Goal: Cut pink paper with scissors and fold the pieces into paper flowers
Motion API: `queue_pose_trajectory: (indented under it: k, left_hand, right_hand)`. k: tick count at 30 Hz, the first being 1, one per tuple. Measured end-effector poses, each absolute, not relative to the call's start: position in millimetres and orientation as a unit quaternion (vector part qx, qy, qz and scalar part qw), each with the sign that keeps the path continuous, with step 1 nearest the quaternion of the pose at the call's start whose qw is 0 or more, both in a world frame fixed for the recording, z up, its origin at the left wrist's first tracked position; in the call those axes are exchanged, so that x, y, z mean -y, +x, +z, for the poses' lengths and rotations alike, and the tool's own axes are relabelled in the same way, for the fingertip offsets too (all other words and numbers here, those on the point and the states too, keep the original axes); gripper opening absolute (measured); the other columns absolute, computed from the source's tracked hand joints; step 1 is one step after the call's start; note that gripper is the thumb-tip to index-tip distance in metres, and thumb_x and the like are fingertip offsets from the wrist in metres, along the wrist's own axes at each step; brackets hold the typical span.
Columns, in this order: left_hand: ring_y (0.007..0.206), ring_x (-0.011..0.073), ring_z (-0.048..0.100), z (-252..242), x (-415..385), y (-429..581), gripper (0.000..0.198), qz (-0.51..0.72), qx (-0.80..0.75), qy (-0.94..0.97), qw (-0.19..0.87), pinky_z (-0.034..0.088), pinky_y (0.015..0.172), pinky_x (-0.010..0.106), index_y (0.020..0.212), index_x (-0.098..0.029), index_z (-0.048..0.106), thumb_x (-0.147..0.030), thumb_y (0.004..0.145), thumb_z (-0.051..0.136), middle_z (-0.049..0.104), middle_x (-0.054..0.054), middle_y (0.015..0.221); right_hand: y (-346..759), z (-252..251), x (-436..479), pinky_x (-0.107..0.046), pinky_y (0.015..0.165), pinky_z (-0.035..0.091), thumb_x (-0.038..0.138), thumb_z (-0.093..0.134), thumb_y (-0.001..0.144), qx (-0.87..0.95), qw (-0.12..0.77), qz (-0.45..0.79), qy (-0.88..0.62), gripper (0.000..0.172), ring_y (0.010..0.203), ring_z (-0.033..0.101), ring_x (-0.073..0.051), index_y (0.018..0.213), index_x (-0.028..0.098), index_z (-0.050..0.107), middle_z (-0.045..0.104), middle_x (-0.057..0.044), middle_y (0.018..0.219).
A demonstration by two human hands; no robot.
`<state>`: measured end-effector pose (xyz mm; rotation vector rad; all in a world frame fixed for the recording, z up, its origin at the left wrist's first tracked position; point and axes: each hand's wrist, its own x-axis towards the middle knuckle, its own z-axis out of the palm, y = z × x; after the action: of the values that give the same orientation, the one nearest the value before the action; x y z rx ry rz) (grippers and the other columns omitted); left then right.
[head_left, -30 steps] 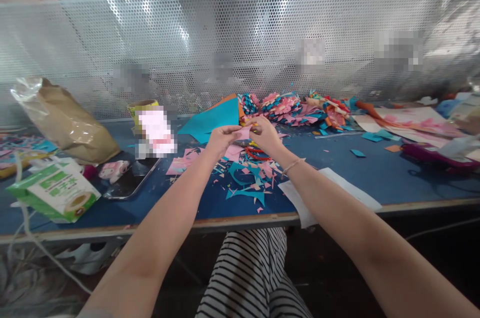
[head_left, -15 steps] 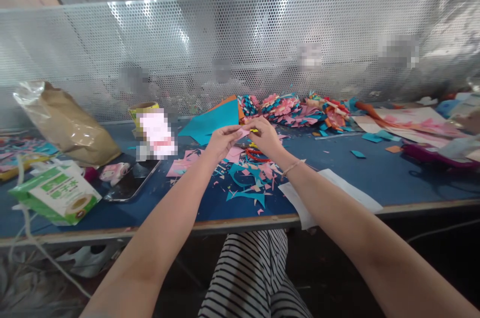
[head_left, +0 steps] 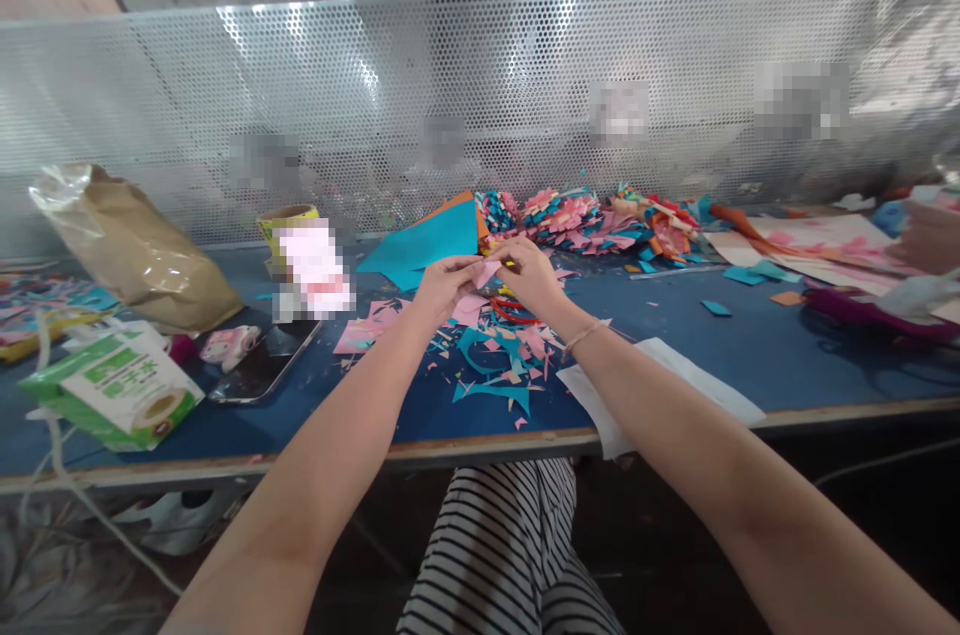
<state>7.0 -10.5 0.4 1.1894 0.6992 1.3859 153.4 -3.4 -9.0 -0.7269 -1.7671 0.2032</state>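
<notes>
In front of me, above the table, my left hand (head_left: 444,285) pinches a small pink paper piece (head_left: 488,273) between thumb and fingertips. My right hand (head_left: 531,273), a bracelet on its wrist, has its fingers closed at the upper right edge of the same piece. A red-handled tool (head_left: 516,312), perhaps scissors, lies just below, partly hidden. Around it are pink and blue paper scraps (head_left: 491,355). Blue paper sheets (head_left: 431,240) lie behind my left hand, with orange paper beneath them. Behind my right hand are bunches of pink and blue paper cuttings (head_left: 562,215).
A brown paper bag (head_left: 142,245), a green-white box (head_left: 112,390), a phone (head_left: 262,370) and a yellow roll (head_left: 281,220) stand or lie left. White paper (head_left: 667,380) overhangs the front edge. At far right is another person's hand (head_left: 930,233). A perforated metal screen (head_left: 480,65) closes the back.
The pink piece has turned between my fingertips and shows more of its face. My hands have barely shifted. At the far right, the other person's hand has moved.
</notes>
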Motion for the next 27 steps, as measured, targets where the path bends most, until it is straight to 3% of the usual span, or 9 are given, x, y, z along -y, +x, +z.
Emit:
queue_pose_trajectory:
  k: [8,20,27]
  left_hand:
    - [0.059,0.0093,0.055,1,13,8,0.026,0.601,-0.286,0.519,0.536,0.044,0.061,0.025,0.065,-0.014,0.068,-0.025,0.044,0.079,0.065,0.002,0.064]
    - [0.054,0.0078,0.051,-5,6,4,0.026,0.549,-0.314,0.614,0.471,0.043,0.055,0.024,0.068,-0.013,0.063,-0.033,0.055,0.074,0.059,0.000,0.062]
    - [0.054,0.0072,0.049,-4,4,4,0.022,0.583,-0.312,0.600,0.451,0.039,0.054,0.022,0.067,-0.013,0.066,-0.031,0.056,0.073,0.059,0.000,0.059]
  right_hand:
    - [153,-11,0,-0.028,0.063,0.045,0.006,0.050,0.065,0.744,0.588,0.087,-0.307,0.017,0.076,0.054,-0.015,0.071,0.019,0.060,0.059,-0.003,0.080]
    - [154,-18,-7,-0.028,0.063,0.046,0.012,0.052,0.069,0.739,0.588,0.141,-0.297,0.012,0.071,0.056,-0.014,0.074,0.019,0.060,0.059,-0.002,0.078]
    - [153,-11,-1,-0.028,0.061,0.046,0.009,0.053,0.068,0.737,0.592,0.084,-0.314,0.012,0.072,0.053,-0.015,0.070,0.019,0.060,0.056,-0.003,0.075]
